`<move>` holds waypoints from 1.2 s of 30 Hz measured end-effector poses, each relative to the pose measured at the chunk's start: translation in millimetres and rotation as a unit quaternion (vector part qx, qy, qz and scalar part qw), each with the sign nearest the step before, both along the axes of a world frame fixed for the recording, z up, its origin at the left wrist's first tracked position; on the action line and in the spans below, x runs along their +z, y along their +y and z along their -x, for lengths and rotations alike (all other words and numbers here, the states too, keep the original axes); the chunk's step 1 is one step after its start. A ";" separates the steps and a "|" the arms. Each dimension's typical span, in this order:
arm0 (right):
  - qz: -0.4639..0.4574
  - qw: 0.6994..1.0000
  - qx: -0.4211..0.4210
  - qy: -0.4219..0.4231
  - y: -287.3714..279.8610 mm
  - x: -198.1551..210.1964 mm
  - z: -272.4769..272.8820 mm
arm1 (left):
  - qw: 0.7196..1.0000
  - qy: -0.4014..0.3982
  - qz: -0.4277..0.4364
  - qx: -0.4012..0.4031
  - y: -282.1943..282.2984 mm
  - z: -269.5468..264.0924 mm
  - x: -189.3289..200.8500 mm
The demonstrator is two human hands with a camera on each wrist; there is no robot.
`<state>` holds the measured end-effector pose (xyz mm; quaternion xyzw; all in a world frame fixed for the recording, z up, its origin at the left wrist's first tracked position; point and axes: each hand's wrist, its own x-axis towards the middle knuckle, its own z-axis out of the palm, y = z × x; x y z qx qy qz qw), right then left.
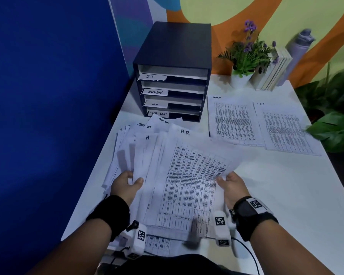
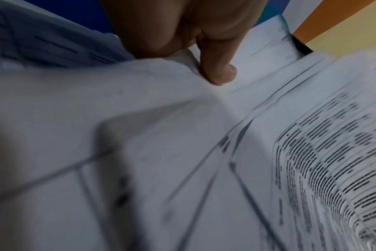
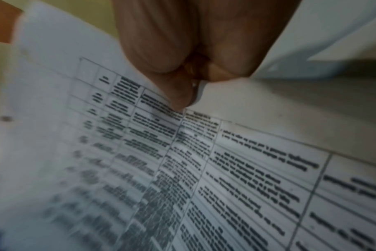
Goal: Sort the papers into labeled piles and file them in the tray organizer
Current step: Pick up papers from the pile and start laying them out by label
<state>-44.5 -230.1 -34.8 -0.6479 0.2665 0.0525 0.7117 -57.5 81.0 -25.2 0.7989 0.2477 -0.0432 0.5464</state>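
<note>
Your white table (image 1: 266, 195) carries everything, and the black tray organizer (image 1: 173, 56) stands at its far left with four labelled slots: IT, ADMIN, H.R., TASK LIST. None of the slots shows filed paper that you could be sure of from here.

To the organizer's right lie two sorted piles, just beside each other: the ADMIN pile (image 1: 233, 122) and the IT pile (image 1: 286, 130). A large leaf (image 1: 334, 130) overlaps the IT pile's right edge.

In front of you is the fanned stack of unsorted papers (image 1: 147, 155), with sheets marked TASK LIST and H.R. showing at their tops.

Your right hand (image 1: 229, 187) pinches the right edge of the top H.R. sheet (image 1: 195, 175), which is lifted and bowed. Your left hand (image 1: 127, 183) holds the fan's left side, thumb on top.

The likely trouble is the loose fan: if your left hand eases off as you draw the sheet away, neighbouring pages could slide with it or spill toward the table's left edge. There is no H.R. pile visible yet, so setting the sheet too near the ADMIN pile risks mixing them.
</note>
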 end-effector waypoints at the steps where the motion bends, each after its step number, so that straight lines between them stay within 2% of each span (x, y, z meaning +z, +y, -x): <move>1: -0.028 1.000 0.005 -0.008 1.6 2.6 -0.1 | 1.000 -0.011 0.014 -0.007 -0.1 -0.4 0.4; 3: -0.064 0.998 0.014 -0.019 5.6 8.3 -0.2 | 0.998 -0.032 0.045 -0.009 -3.9 -2.3 7.4; 6: -0.071 0.997 0.005 -0.024 7.6 8.6 -0.7 | 0.994 -0.057 0.095 0.004 -6.9 -5.4 17.2; 11: -0.087 0.995 0.007 -0.044 10.2 7.1 0.1 | 0.995 -0.061 0.073 0.016 -2.5 -8.7 17.5; 15: -0.113 0.992 0.002 -0.052 11.7 12.1 1.1 | 0.991 -0.069 0.112 0.017 -7.2 -9.8 23.0; 20: -0.069 0.996 -0.008 -0.059 13.8 17.1 0.2 | 0.992 -0.070 0.107 0.009 -7.2 -6.1 22.7; 24: -0.061 0.997 -0.012 -0.043 13.2 28.8 -2.9 | 0.989 -0.060 0.128 0.039 -19.8 -7.7 44.2; 29: -0.038 0.993 0.035 -0.105 30.6 67.9 -14.7 | 0.991 -0.091 0.054 -0.079 -38.9 -11.6 73.8; 32: -0.047 0.983 0.062 -0.168 34.8 102.3 -21.1 | 0.975 -0.149 0.148 -0.074 -37.4 -24.9 100.2; 36: -0.036 0.965 0.057 -0.252 40.6 134.2 -25.5 | 0.937 -0.209 0.280 -0.028 -34.1 -39.8 126.0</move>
